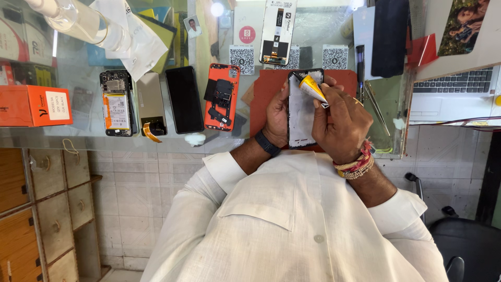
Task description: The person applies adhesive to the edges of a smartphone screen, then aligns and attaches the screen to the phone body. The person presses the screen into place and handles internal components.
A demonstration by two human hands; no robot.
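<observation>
Two hands over one red mat [271,86] on the glass table [78,112]. Left hand [277,117] had its grip closed round the left edge of one phone frame [302,112], held flat above the mat, near the table's front edge. Right hand [342,122] had its grip pinched on one small yellow glue tube [312,87], nozzle pointing to the frame's far left corner, touching or just above it; could not tell which. One black watch on the left wrist, beaded bands on the right. Left of the mat, four phone parts in a row: one orange back cover [222,96], one black screen panel [184,99], one beige panel with an orange flex [151,102], one open phone body showing its battery [117,102]. They lay close side by side, narrow gaps only. One orange box [34,104] at far left. One boxed display part [278,31] beyond the mat. One dark-handled tool [360,65] and one pair of tweezers [377,107] lay right of the mat, then one laptop [459,91] at the right edge. Little open room; the front strip of the table by the row stayed mostly bare.
</observation>
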